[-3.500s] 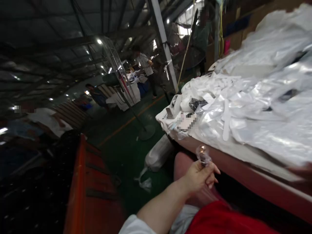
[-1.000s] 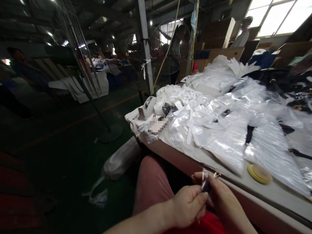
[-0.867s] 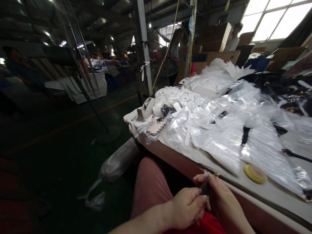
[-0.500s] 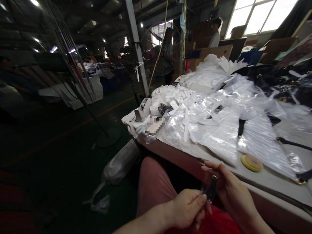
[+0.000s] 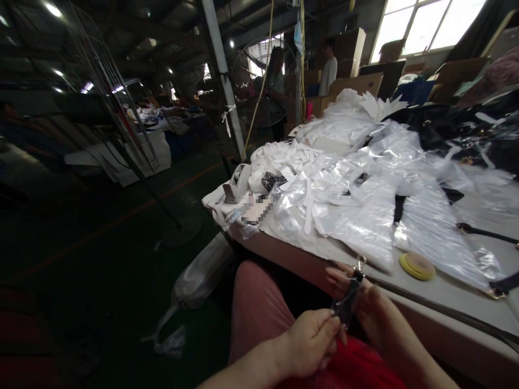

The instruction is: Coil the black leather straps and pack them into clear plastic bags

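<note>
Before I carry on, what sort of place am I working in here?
Probably a factory or packing workshop: the table is heaped with clear plastic wrapping, cardboard boxes stand near a far window, and a big caged fan stands beyond the table.

- A large workshop or factory hall, with dark overhead beams and scattered ceiling lamps (image 5: 59, 72).
- Green floor (image 5: 133, 292) crossed by an orange line (image 5: 178, 186).
- A long worktable (image 5: 450, 305) heaped with clear plastic bags (image 5: 360, 216).
- Cardboard boxes (image 5: 357, 85) piled near a wide paned window (image 5: 425, 27).
- A big caged fan (image 5: 270, 112) beyond a metal post (image 5: 221, 65).
- A person (image 5: 328, 70) standing among the boxes.
</note>
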`<state>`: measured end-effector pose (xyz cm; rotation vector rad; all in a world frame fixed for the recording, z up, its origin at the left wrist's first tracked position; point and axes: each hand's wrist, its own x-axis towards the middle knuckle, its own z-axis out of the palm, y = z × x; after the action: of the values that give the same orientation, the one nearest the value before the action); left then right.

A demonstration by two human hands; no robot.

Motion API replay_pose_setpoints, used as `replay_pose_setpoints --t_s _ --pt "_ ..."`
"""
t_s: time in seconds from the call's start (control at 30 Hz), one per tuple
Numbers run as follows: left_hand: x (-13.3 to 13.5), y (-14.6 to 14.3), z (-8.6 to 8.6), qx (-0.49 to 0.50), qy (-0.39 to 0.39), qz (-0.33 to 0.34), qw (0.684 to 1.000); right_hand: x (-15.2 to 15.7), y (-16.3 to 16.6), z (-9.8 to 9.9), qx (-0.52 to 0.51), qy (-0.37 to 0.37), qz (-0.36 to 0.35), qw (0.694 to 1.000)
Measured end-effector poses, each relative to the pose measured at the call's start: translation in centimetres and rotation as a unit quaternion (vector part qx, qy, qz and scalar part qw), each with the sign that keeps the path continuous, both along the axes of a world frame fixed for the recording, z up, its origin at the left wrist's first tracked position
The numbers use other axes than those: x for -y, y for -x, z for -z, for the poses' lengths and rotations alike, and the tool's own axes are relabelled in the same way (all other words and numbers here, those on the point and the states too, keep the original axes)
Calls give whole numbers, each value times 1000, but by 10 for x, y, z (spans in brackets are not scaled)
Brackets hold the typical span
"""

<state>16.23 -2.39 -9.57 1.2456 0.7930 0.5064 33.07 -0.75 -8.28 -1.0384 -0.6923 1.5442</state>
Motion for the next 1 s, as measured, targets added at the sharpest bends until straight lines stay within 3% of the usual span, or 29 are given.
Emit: replay_pose_setpoints --t_s 0.07,0.13,0.2,0.23,0.27,0.33,0.4,0.47,0.53,0.6,0.67,0.7,0.73,0.8,0.9,0.93,1.0 --pt "-3 2 3 -16 -33 16 999 8 10 5 32 7 -49 998" --pt "-9 5 5 -41 -103 19 994 13 13 8 69 1 -50 996" --pt "-16 12 8 -49 -138 -36 988 13 6 9 146 -48 -41 987" --pt "-20 16 8 -39 -115 -76 990 11 0 10 213 -94 -53 971" --pt "-24 20 8 -20 -61 -110 992 9 -7 11 298 -150 -76 940" --pt "-32 29 5 26 87 -126 988 4 -19 13 469 -276 -138 827" --pt "-36 36 0 52 190 -50 979 1 -24 15 587 -372 -185 695" --pt "-37 41 -5 72 236 69 967 0 -23 17 646 -426 -203 600" --pt "-36 42 -9 84 239 151 956 2 -19 18 669 -459 -207 547" --pt "-33 40 -9 79 223 164 958 3 -16 18 674 -477 -207 525" --pt "-28 37 -7 82 209 145 964 1 -15 18 663 -483 -207 534" --pt "-26 36 -7 96 209 137 963 0 -15 19 650 -480 -204 552" --pt "-25 36 -7 119 213 133 961 -2 -15 21 631 -472 -196 584" --pt "-24 35 -11 184 226 115 950 -5 -11 28 571 -420 -175 683" --pt "-32 34 -23 298 225 4 928 5 13 42 424 -250 -203 846" --pt "-38 34 -27 326 209 -55 921 13 25 45 370 -189 -248 875" --pt "-52 34 -32 332 122 -185 917 32 47 47 271 -97 -351 891"
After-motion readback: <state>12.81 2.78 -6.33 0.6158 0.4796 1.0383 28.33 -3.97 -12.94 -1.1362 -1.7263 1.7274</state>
